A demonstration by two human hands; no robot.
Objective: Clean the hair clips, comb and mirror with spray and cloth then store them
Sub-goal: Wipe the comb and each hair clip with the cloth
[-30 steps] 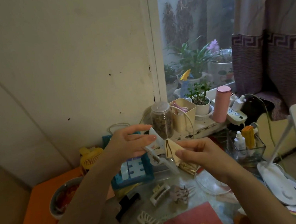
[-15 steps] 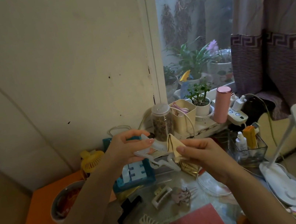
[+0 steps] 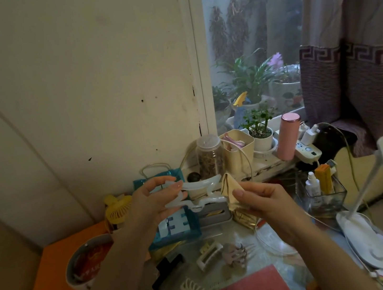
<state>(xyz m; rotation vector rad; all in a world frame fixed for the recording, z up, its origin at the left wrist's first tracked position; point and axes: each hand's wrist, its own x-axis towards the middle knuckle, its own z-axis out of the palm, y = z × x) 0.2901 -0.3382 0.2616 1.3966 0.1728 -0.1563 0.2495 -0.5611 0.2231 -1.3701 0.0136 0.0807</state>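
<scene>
White clip: a big pale claw clip (image 3: 199, 195) held above the table — left hand (image 3: 153, 204) grips its left end, fingers curled round it.
Cloth: tan cloth (image 3: 227, 185) pinched in the right hand (image 3: 267, 201), touching the clip's right end.
Below the grip: glass-topped table (image 3: 274, 261) strewn with hair clips (image 3: 209, 255) — cream, black, mauve.
Behind the grip: blue gift bag (image 3: 173, 228), cream wall (image 3: 88, 86), window (image 3: 249, 43) with plants.
</scene>
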